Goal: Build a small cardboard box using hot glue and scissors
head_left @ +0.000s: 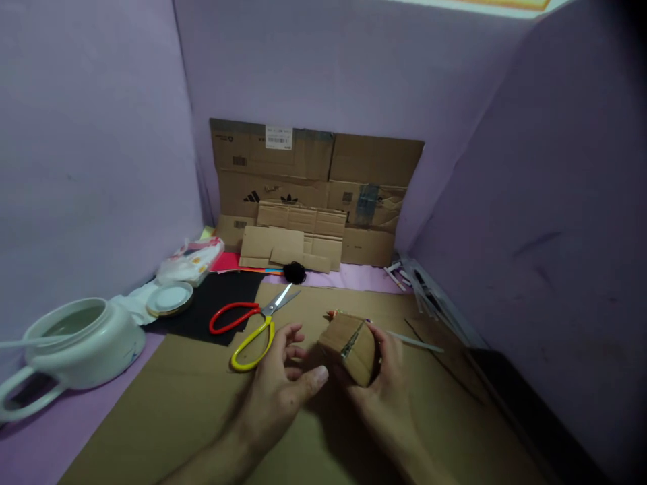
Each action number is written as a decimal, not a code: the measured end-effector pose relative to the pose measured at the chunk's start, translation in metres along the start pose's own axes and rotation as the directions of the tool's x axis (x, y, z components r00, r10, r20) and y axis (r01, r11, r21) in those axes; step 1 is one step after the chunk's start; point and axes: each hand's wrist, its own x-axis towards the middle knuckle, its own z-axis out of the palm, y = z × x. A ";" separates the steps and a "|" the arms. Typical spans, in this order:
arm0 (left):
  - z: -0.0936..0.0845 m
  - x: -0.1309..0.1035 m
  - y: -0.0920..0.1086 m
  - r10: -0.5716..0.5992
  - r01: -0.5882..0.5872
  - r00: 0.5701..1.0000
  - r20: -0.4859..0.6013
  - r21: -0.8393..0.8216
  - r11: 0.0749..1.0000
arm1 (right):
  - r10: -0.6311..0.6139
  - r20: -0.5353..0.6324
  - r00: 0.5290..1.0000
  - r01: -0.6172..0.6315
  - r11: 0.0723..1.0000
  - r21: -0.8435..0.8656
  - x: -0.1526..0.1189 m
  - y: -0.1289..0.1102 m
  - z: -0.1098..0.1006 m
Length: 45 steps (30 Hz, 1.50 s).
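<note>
A small folded cardboard box (340,336) is gripped in my right hand (387,377), thumb on the near side and fingers round the far right side. Along its upper edge runs a dark, rough seam. My left hand (283,380) is just left of the box, fingers curved and apart, with nothing in it. Beyond the left hand lie scissors (267,311) with one red and one yellow handle, blades partly spread. Behind the box, a red-tipped pencil or crayon (331,314) shows only in part. To the right lies a thin whitish stick (417,342).
A cardboard sheet (166,397) covers the work surface. At left stand a white handled pot (101,343) and a round lid (170,296) beside black paper (217,296). Black yarn (294,272) and cardboard pieces (273,244) lie before a large cardboard panel (374,155) against the wall.
</note>
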 end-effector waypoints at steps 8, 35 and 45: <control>0.010 -0.007 -0.016 0.037 -0.037 0.999 0.007 -0.044 0.998 | 0.085 0.016 0.996 -0.086 0.996 0.014 -0.008 -0.006 0.008; 0.000 -0.003 0.000 0.156 -0.166 0.975 -0.161 -0.056 0.984 | 0.199 0.870 0.450 -0.852 -0.196 0.485 0.013 -0.016 -0.013; 0.007 -0.005 -0.003 0.171 -0.162 0.983 0.073 -0.114 0.980 | 0.060 0.954 0.294 -0.929 -0.218 0.300 0.000 -0.018 -0.004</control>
